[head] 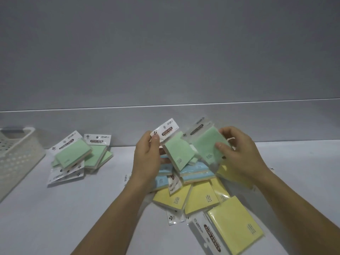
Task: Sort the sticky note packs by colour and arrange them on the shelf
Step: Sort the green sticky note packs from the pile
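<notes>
My left hand (147, 159) grips a green sticky note pack (177, 153) by its top left corner, held above the mixed pile. My right hand (241, 153) pinches a second green pack (207, 146) at its right edge, just beside the first. Below them lie blue packs (195, 169) and several yellow packs (198, 197), with one large yellow pack (233, 229) nearest me. A pile of green packs (81, 155) lies on the white shelf surface (73, 208) to the left.
A white perforated plastic basket (16, 155) stands at the far left edge. A grey wall (165, 61) rises behind the shelf.
</notes>
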`<state>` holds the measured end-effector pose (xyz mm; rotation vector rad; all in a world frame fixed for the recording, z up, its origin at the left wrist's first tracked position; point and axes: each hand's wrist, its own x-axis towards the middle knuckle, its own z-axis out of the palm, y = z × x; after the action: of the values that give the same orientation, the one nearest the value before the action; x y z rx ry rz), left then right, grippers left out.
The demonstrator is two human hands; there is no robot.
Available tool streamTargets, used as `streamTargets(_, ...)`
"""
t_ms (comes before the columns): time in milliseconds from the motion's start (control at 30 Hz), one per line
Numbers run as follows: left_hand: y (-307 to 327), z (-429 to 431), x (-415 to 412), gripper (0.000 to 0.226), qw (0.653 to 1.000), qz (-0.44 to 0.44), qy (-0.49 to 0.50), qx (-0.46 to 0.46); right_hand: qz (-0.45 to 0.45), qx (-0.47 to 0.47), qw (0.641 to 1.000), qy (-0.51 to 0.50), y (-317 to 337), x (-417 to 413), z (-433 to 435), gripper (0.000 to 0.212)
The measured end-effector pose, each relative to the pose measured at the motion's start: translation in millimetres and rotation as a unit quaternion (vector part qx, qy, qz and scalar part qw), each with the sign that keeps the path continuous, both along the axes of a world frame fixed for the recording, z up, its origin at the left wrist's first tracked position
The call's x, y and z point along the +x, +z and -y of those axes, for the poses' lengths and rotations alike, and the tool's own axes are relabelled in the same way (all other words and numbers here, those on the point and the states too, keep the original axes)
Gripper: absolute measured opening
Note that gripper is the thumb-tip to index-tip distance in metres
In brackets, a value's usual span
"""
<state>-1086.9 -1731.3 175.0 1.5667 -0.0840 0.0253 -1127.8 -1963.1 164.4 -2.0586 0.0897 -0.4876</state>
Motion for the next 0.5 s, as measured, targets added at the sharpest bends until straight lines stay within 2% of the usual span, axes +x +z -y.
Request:
streamTargets(67, 3.0, -1.0, 0.0, 0.028, 0.996, -0.066, 0.008, -0.061, -0.010, 0.102, 0.995, 0.010, 3.0, 0.0, -1.1, 0.013)
streamTargets(167, 4.9, -4.4, 5.1, 0.025, 0.973, -0.136, 0.044, -0.184, -0.036, 0.175, 0.984, 0.007, 7.7, -2.0, -3.7, 0.011)
streamTargets(300, 1.3, -19.1, 13.2, 0.027, 0.924, -0.217, 0.060, -0.310, -0.071, 0.198, 0.977, 0.029, 11.5, -7.7, -11.6, 0.013)
streamTargets(433, 4.3, -35.5, 16.9, 0.033, 0.898, -0.269, 0.030, -0.346, -0.072, 0.184, 0.980, 0.017, 14.7, -13.1, -21.3, 0.009)
streamTargets(500, 7.0, -45.9, 12.5, 0.031, 0.895, -0.265, 0.021, -0.357, -0.076, 0.194, 0.978, 0.010, 15.2, -14.1, -24.1, 0.009)
